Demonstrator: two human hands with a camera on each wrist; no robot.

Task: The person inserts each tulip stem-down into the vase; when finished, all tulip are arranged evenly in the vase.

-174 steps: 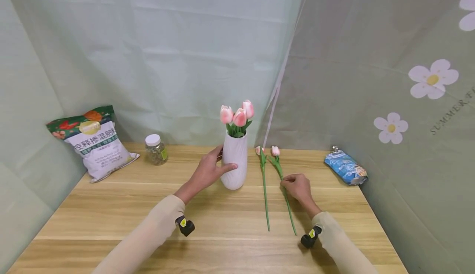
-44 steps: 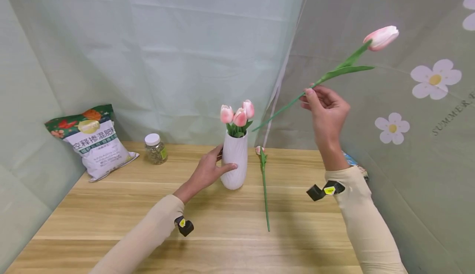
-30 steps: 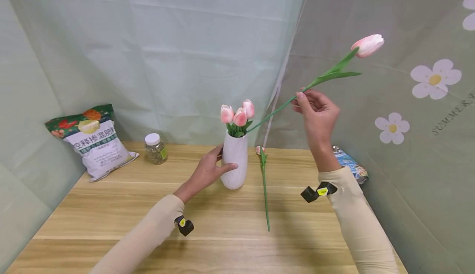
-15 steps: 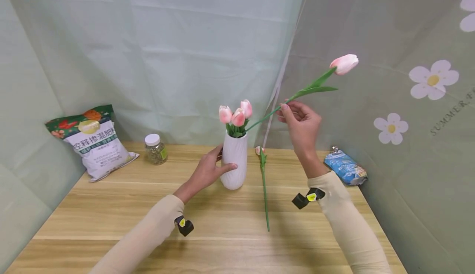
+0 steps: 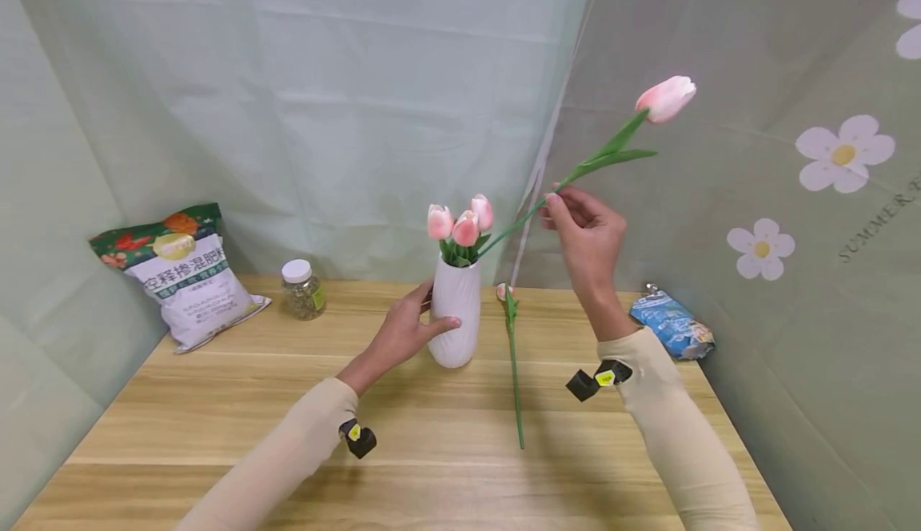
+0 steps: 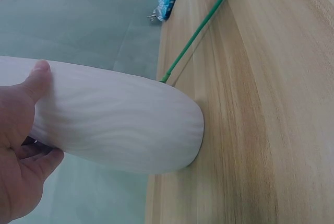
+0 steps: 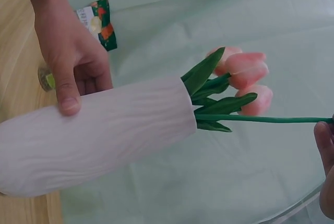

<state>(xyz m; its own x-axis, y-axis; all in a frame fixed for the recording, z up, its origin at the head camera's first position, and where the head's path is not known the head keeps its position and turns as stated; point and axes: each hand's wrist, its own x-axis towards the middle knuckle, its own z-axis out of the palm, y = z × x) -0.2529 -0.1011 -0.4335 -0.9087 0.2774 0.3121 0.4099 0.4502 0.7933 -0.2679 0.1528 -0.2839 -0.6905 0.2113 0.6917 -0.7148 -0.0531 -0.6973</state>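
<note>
Up between one and two o'clock from the white vase [image 5: 455,315], a pink tulip [image 5: 592,163] slants in the air, held by the right hand [image 5: 590,231]. Nearly six seconds ago it lay on the wooden table [image 5: 403,467]. Half a second ago its bloom was a bit lower than now. The left hand [image 5: 403,327] looks just the same as before.

The right thumb and fingers pinch the green stem just under the leaves. From those fingers, the bloom points to two o'clock and the stem's bare end points to eight o'clock. That end is at the vase's mouth, next to the three tulips [image 5: 465,229] standing inside. I can't tell how deep it goes.

The vase stands upright at three o'clock from the left hand, with the thumb on its front and fingers round its back.

At four o'clock from the vase, another tulip [image 5: 511,315] lies flat. At nine o'clock are a jar [image 5: 305,297] and, farther off, a bag [image 5: 194,283].
</note>
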